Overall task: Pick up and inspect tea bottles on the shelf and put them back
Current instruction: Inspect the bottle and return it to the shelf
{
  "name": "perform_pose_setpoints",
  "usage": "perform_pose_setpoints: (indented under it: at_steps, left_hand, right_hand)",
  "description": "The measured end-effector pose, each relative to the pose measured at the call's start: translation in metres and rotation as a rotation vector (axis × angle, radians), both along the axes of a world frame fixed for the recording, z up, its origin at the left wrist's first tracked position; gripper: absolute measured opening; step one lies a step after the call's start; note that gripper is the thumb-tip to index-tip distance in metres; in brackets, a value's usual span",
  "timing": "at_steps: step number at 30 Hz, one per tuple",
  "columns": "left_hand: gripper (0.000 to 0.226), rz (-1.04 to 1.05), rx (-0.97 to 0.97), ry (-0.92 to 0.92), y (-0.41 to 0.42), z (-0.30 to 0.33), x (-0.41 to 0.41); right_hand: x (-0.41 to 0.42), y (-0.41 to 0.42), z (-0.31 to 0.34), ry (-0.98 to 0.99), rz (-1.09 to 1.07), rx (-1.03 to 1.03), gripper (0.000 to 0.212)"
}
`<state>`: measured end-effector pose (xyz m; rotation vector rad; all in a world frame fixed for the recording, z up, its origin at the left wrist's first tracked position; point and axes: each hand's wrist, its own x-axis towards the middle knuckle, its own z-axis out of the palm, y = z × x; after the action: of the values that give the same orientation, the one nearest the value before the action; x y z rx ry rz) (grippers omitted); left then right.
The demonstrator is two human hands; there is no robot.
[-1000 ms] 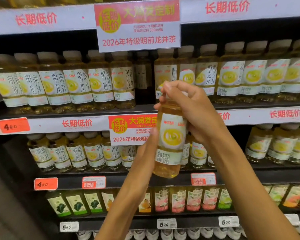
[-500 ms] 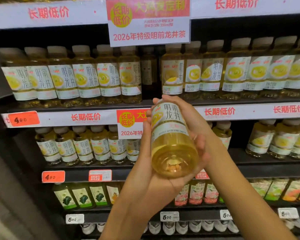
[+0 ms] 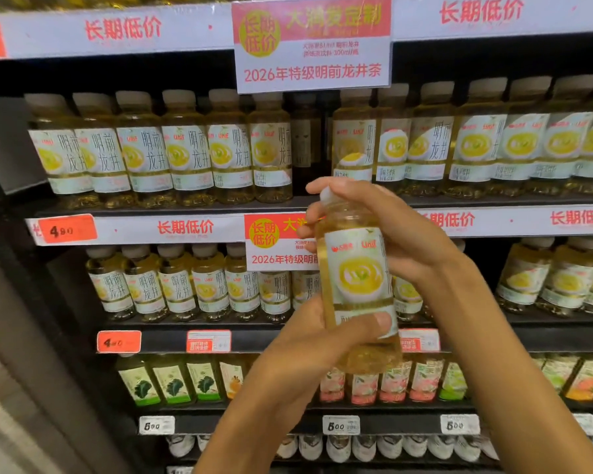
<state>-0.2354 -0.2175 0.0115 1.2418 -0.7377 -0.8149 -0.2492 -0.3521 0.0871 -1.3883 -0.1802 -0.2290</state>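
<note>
You've got the tea bottle (image 3: pixel 356 285) upright in front of the shelf (image 3: pixel 172 208), both hands on it. Your left hand (image 3: pixel 308 340) wraps the lower body, thumb pressed across the bottom of the label, fingers curled round the back. Your right hand (image 3: pixel 387 230) is curled over the cap and shoulder from above and behind.

It looks full, so expect some weight low down; smooth plastic with a slick label, stiff enough not to buckle, likely slippery if chilled. The waist under the label edge, or the cap, looks like your surest hold.

Half a second back you had it tipped, base toward you, checking the bottom; now it's swung upright with the bowl picture facing you. The gap above the bottle, in the upper row (image 3: pixel 425 145), looks like its slot.
</note>
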Motion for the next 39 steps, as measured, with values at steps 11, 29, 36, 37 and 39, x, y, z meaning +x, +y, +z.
perform_pose_setpoints:
  at_steps: [11, 29, 36, 37, 39]
  left_hand:
    - [0.049, 0.254, 0.018, -0.471, -0.007, -0.01, 0.022]
    - [0.056, 0.274, -0.136, -0.632, -0.01, -0.005, 0.049]
    - [0.07, 0.051, -0.117, -0.445, -0.005, -0.01, 0.039]
    - [0.069, 0.077, -0.133, -0.434, -0.005, -0.01, 0.037]
    - [0.055, 0.181, -0.169, -0.422, -0.008, -0.01, 0.035]
  right_hand:
    - [-0.007, -0.003, -0.006, -0.466, -0.13, -0.152, 0.016]
    - [-0.014, -0.005, -0.002, -0.495, -0.015, -0.355, 0.044]
    - [0.001, -0.006, -0.005, -0.371, 0.012, -0.056, 0.024]
    - [0.001, -0.006, -0.005, -0.375, -0.036, -0.052, 0.022]
    - [0.001, -0.006, -0.004, -0.387, -0.175, -0.075, 0.023]
